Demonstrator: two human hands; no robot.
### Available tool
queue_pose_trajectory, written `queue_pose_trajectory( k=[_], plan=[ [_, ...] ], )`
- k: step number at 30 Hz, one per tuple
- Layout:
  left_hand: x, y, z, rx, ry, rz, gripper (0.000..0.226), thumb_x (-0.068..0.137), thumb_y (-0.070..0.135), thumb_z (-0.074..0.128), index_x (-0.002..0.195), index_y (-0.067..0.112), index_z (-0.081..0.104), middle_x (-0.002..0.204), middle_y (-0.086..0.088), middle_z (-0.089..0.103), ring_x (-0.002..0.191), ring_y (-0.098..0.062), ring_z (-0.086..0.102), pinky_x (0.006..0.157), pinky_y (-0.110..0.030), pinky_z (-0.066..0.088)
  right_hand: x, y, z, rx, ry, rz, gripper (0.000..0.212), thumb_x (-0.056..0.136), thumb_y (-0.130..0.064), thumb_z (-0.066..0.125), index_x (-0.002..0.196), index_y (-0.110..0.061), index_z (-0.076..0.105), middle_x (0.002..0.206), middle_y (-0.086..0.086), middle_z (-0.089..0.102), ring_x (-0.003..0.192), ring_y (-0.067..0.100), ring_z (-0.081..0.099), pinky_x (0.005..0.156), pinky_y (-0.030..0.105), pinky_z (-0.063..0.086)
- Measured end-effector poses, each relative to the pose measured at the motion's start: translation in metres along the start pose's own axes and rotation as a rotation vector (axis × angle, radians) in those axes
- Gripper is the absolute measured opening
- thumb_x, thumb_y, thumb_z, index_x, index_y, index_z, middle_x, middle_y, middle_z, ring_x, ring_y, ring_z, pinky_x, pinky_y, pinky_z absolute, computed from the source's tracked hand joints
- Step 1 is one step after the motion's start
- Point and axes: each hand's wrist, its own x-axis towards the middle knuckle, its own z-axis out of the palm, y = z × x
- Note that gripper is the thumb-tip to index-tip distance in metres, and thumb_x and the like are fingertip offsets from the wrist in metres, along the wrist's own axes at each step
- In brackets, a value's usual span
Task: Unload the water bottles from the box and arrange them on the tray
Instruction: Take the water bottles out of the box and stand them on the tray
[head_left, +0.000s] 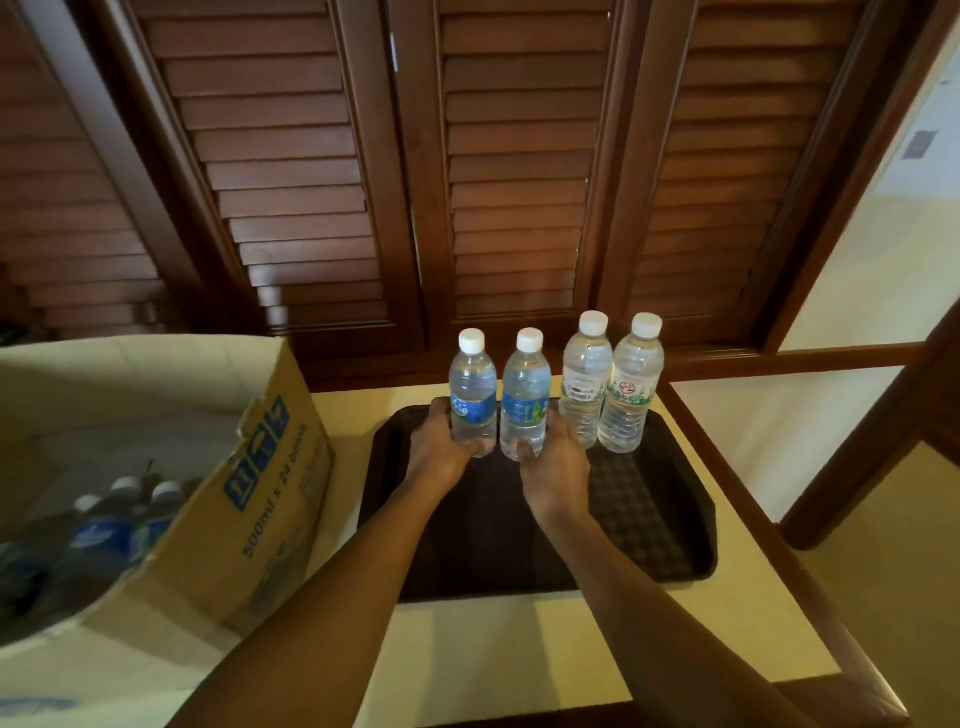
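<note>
A dark brown tray (649, 519) lies on the cream table. Two clear bottles with white caps, one (587, 376) and another (631, 384), stand upright at the tray's far right. My left hand (441, 452) grips the base of a blue-labelled bottle (472, 389). My right hand (553, 467) grips a second blue-labelled bottle (524, 395). Both held bottles are upright, side by side, at the tray's far edge left of the standing pair. The open cardboard box (249, 493) sits to the left with several more bottles (104, 530) inside.
Brown louvred shutters (493, 182) rise right behind the table. A wooden rail (753, 467) borders the table's right edge, with a cream wall beyond. The near half of the tray and the table (493, 649) in front of it are bare.
</note>
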Motion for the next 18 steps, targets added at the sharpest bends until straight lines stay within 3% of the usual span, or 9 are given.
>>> queue_pose_trajectory(
  k=[5,9,13,18],
  plan=[
    [-0.042,0.010,-0.040,0.123,0.031,0.118,0.073,0.082,0.034,0.082,0.144,0.030,0.045,0.142,0.004,0.056,0.130,-0.013,0.054,0.097,-0.026,0.044,-0.032,-0.017,-0.017,0.067,0.111,-0.078,0.045,0.090,-0.023,0.075,0.129,-0.028,0.054,0.127,-0.007,0.058,0.119,0.010,0.057,0.098,0.036,0.053],
    [-0.091,0.034,-0.119,0.254,0.057,0.233,0.053,0.087,0.036,0.076,0.133,0.041,0.051,0.127,0.015,0.057,0.105,0.004,0.054,0.073,-0.004,0.036,-0.045,-0.065,-0.031,0.065,0.093,-0.238,0.041,0.089,-0.018,0.075,0.126,-0.022,0.059,0.131,0.000,0.057,0.121,0.016,0.056,0.098,0.039,0.054],
    [-0.147,0.060,-0.222,0.142,-0.058,0.344,0.046,0.089,0.042,0.074,0.131,0.043,0.056,0.119,0.021,0.058,0.102,0.003,0.063,0.079,-0.017,0.054,-0.058,-0.146,-0.032,0.226,-0.071,-0.362,0.028,0.093,-0.025,0.071,0.121,-0.025,0.065,0.124,-0.008,0.060,0.113,0.004,0.059,0.091,0.022,0.052],
    [-0.139,0.041,-0.334,0.202,0.052,0.289,0.025,0.088,0.041,0.074,0.112,0.038,0.069,0.108,0.015,0.068,0.093,-0.002,0.067,0.082,-0.024,0.055,-0.081,-0.250,0.002,0.268,-0.247,-0.694,0.023,0.094,-0.019,0.071,0.116,-0.019,0.070,0.116,-0.007,0.064,0.104,0.003,0.064,0.086,0.016,0.053]
  ],
)
